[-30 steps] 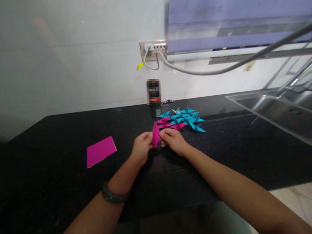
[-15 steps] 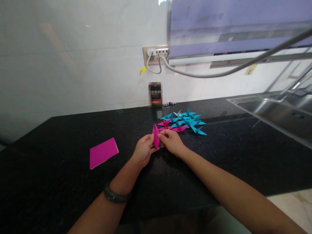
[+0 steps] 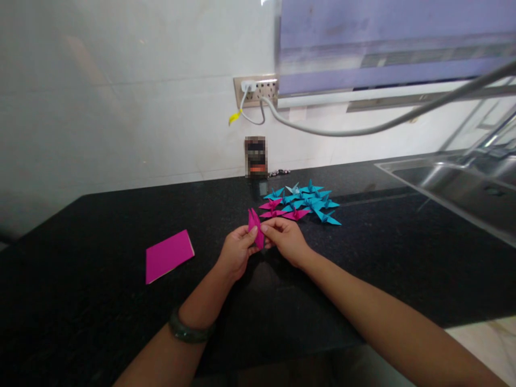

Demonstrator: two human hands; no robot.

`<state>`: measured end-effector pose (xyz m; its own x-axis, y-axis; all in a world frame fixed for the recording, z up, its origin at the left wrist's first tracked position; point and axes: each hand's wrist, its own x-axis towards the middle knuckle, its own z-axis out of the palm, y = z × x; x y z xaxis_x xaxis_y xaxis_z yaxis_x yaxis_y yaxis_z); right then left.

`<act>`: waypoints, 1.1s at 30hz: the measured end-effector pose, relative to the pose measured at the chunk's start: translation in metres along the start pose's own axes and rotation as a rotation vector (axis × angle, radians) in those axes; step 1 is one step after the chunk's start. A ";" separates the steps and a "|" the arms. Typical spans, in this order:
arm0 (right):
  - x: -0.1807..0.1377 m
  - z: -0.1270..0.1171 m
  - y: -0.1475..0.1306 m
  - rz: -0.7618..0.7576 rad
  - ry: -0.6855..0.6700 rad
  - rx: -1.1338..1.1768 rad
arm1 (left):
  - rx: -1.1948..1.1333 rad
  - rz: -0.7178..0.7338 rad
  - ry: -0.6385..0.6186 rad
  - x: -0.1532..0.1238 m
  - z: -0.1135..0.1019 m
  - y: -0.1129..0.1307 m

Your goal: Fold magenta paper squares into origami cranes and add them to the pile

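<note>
A folded piece of pink origami paper (image 3: 255,226), narrow and pointed, is held up above the black counter between both hands. My left hand (image 3: 237,250) pinches its left side, thumb on the front face. On the other side, my right hand (image 3: 285,239) grips the right edge between thumb and fingers. Some fingertips are hidden behind the paper. Just beyond my hands lie several blue paper cranes (image 3: 310,201) and a few pink paper cranes (image 3: 296,214). To the left is a stack of square pink paper (image 3: 169,257), flat on the counter.
The black countertop (image 3: 100,226) runs along a white wall. A blurred-out box (image 3: 256,157) stands against the wall beside a small beaded string (image 3: 279,173). A grey cable (image 3: 342,131) hangs from the socket (image 3: 256,91). At right is a steel sink (image 3: 463,183).
The folded pink paper has tilted, its top leaning further left. My left thumb sits slightly more to the right on it. The view has shifted slightly.
</note>
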<state>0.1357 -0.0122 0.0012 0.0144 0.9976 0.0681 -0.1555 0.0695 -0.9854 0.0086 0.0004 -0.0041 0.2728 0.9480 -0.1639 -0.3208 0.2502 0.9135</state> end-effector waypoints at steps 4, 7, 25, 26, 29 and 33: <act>-0.001 0.000 0.001 0.021 0.005 -0.007 | -0.001 0.006 0.015 -0.001 0.002 0.001; -0.001 0.001 0.001 0.007 0.016 -0.064 | -0.016 0.006 0.006 -0.002 0.003 0.002; -0.009 0.007 0.002 -0.061 0.091 -0.302 | 0.185 0.124 0.126 -0.002 0.001 -0.002; -0.008 0.006 0.001 -0.029 0.086 -0.264 | 0.235 0.132 0.131 -0.003 0.001 -0.002; -0.007 0.004 -0.001 0.009 0.094 -0.184 | 0.263 0.121 0.100 -0.005 0.002 0.000; -0.006 0.001 -0.003 -0.003 0.139 -0.193 | 0.175 0.087 0.111 -0.006 0.005 0.000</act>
<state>0.1349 -0.0189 0.0041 0.1521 0.9864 0.0620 0.0360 0.0572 -0.9977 0.0113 -0.0060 -0.0016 0.1464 0.9828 -0.1123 -0.1744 0.1374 0.9750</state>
